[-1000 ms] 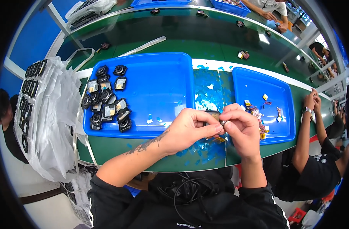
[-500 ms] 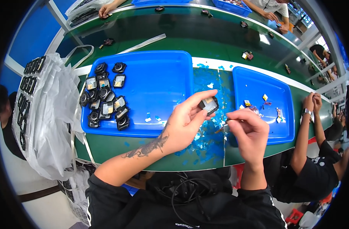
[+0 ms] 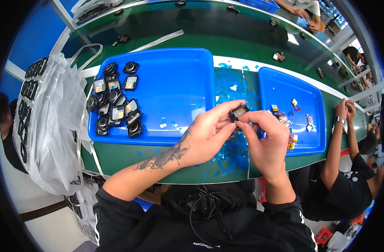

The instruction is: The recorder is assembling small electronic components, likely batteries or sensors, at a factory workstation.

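Note:
My left hand (image 3: pixel 209 136) grips a small black watch case (image 3: pixel 239 111) with its open side up, showing a tan inside. My right hand (image 3: pixel 268 140) is closed in a pinch, fingertips against the case's near right edge. Whatever is between those fingertips is too small to make out. Left of my hands, a large blue tray (image 3: pixel 175 67) holds several similar black watch cases (image 3: pixel 116 112), some face down and some face up. A smaller blue tray (image 3: pixel 307 140) on the right contains small electronic parts (image 3: pixel 280 115) with yellow and white pieces.
Blue film scraps (image 3: pixel 230 157) litter the green table between the trays. Plastic-wrapped racks of black parts (image 3: pixel 49 126) stand at the left. Beyond a white ledge runs a dark green belt (image 3: pixel 209 31) carrying scattered small parts. Another person's hands (image 3: pixel 344 110) are at the right.
My right hand has moved left and up to meet the watch case, which has tilted in my left hand. The parts on the far belt have shifted slightly right.

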`<state>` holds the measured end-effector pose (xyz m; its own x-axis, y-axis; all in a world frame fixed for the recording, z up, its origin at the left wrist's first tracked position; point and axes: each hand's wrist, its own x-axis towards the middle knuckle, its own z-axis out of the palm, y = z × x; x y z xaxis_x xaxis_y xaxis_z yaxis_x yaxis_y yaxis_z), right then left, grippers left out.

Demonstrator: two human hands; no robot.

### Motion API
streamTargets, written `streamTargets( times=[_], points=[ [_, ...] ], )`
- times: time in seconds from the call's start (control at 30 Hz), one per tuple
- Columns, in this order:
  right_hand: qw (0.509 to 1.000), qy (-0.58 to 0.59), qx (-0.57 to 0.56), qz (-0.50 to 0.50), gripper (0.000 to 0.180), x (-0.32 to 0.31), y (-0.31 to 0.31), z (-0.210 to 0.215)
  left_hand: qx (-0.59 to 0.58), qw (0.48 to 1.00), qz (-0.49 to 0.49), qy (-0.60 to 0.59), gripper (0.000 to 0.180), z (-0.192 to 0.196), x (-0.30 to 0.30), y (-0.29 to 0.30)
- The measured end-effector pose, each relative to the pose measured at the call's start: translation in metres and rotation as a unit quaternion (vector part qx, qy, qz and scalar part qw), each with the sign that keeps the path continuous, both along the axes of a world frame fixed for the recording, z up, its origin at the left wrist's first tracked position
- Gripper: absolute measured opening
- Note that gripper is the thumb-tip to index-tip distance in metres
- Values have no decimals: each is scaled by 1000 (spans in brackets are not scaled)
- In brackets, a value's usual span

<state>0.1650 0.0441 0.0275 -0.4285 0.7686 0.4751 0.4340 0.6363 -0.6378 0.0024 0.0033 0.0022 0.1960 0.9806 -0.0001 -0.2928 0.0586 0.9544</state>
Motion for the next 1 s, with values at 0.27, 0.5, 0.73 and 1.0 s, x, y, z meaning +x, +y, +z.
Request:
streamTargets(
  times=[0.27,0.5,0.73,1.0],
  points=[
    [999,11,-39,7,12,-3,2,1,-10,1000,-24,16,47,-4,-2,1],
    [999,-18,-28,0,12,-3,2,0,7,999,-23,38,46,-7,-3,0],
    [998,-39,5,-47,24,5,-4,10,56,991,-66,99,46,3,-7,-1],
    [940,207,-271,20,34,21,3,-14,-15,993,44,-108,40,5,3,3]
  ],
)
